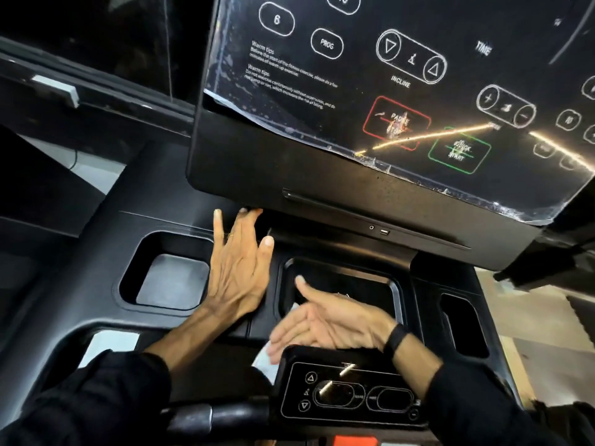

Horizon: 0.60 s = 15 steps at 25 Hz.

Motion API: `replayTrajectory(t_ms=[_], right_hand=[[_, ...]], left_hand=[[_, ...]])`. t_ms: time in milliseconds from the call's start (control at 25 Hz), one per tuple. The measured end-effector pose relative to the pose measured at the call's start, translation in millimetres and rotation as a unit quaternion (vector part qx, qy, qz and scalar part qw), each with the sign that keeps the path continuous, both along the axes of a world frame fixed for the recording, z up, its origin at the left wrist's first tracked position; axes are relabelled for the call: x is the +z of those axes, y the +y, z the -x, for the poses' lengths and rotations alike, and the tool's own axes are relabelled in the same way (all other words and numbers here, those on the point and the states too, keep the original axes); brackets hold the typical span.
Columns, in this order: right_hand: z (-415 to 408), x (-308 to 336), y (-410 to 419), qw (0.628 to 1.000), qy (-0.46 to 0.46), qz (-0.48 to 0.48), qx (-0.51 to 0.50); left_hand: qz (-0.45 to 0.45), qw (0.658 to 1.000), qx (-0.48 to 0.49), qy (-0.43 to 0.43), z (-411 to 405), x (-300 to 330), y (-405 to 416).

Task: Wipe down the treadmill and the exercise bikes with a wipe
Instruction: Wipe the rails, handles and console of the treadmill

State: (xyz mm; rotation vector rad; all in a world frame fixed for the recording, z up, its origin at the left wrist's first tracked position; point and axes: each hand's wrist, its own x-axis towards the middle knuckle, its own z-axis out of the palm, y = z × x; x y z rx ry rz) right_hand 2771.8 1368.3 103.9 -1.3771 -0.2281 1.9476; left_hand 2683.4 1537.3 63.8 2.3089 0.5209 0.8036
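Note:
I am looking down at a black treadmill console (354, 175) with a glossy button panel above and a tray deck below. My left hand (238, 268) lies flat on the deck between two recesses, its straight fingertips reaching under the panel's lower edge. My right hand (328, 323) is flat with straight fingers, pressing a white wipe (265, 357) against the deck by the middle tray (397, 294). Only corners of the wipe show beneath the palm and fingers.
A square cup holder (167, 278) sits left of my left hand, and a narrow slot (463, 323) lies at the right. A small control pad (347, 391) with arrow buttons is in front, beside a handlebar (206, 416). Peeling clear film edges the panel (418, 175).

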Motion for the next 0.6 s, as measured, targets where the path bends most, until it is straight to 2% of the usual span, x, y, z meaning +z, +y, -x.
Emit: replayTrajectory(t_ms=[160, 280, 440, 600], right_hand=[[-48, 12, -65, 0.991, -0.078, 0.105, 0.011], [-64, 15, -89, 0.988, -0.096, 0.12, 0.027], [-51, 10, -59, 0.985, -0.131, 0.052, 0.104], [-21, -7, -21, 0.992, -0.09, -0.068, 0.063]], left_hand=[[-0.038, 0.999, 0.022, 0.022, -2, 3, -5], [-0.068, 0.996, 0.038, 0.042, -1, 4, -6], [-0.139, 0.987, 0.027, 0.073, -4, 4, -12], [-0.201, 0.973, 0.032, 0.106, -4, 1, -12]])
